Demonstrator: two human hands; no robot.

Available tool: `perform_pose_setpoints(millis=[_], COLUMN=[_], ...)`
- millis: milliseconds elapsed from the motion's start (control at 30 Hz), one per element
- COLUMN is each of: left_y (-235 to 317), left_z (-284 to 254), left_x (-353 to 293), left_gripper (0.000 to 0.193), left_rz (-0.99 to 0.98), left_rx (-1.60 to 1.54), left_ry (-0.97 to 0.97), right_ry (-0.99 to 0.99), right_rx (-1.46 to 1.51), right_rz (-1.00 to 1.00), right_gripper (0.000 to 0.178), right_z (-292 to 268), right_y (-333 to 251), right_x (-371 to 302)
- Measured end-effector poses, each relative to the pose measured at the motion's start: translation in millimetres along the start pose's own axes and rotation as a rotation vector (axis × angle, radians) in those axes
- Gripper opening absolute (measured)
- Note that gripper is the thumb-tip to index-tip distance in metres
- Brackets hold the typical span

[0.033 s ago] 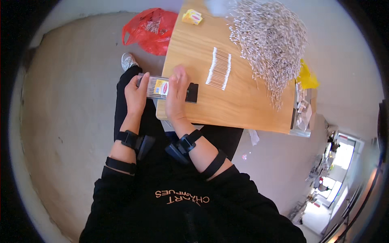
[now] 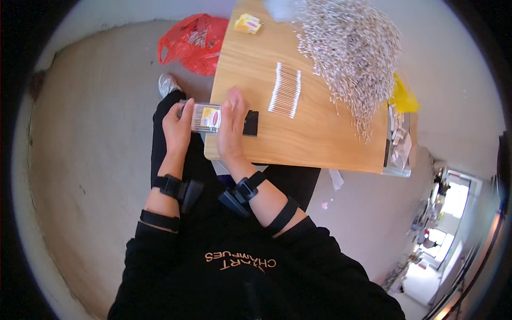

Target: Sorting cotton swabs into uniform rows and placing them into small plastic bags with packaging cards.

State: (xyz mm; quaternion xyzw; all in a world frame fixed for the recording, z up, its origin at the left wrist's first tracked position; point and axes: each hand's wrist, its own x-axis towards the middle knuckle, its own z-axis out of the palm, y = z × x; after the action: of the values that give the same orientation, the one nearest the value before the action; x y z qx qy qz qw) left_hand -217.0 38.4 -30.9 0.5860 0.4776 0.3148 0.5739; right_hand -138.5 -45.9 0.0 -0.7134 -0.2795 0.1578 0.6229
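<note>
A clear pack of cotton swabs [image 2: 207,117] with a yellow label lies sideways between my hands, at the table's left edge. My left hand [image 2: 177,125] grips its left end, thumb on top. Around the right end my right hand [image 2: 232,125] is closed, covering that end; its fingertips are partly hidden. Just right of that hand, a flat black rectangular thing [image 2: 251,123] rests on the table. Farther right lies a neat row of cotton swabs [image 2: 285,90], side by side.
A large heap of loose cotton swabs [image 2: 352,53] covers the far right of the wooden table [image 2: 245,69]. A small yellow packet [image 2: 247,23] lies at the far left corner. Beside the table are a red plastic bag [image 2: 196,45], a yellow bag [image 2: 404,97] and an open box [image 2: 399,141].
The view has shifted slightly, so the table and heap sit a little farther left. Both hands keep the same hold on the pack.
</note>
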Motion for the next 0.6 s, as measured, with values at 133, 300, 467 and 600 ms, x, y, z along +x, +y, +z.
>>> perform_pose_setpoints(millis=[133, 300, 467, 600], left_y=[-0.9, 81.3, 69.7, 47.8], left_z=[-11.9, 34.5, 125.3, 155.8], left_x=[-2.7, -32.8, -67.4, -64.4], left_gripper=[0.037, 0.063, 0.09, 0.096], left_rz=[0.094, 0.733, 0.806, 0.798], left_rx=[0.305, 0.678, 0.911, 1.129], left_ry=[0.183, 0.064, -0.461, -0.461], right_ry=[0.161, 0.631, 0.677, 0.534], right_rx=[-0.03, 0.185, 0.353, 0.426], right_rz=[0.036, 0.145, 0.25, 0.224], right_gripper=[0.048, 0.049, 0.047, 0.046], right_z=[-36.1, -135.2, -170.2, -179.8], right_y=[7.1, 24.9, 39.8, 43.5], right_x=[2.2, 20.4, 12.2, 3.3])
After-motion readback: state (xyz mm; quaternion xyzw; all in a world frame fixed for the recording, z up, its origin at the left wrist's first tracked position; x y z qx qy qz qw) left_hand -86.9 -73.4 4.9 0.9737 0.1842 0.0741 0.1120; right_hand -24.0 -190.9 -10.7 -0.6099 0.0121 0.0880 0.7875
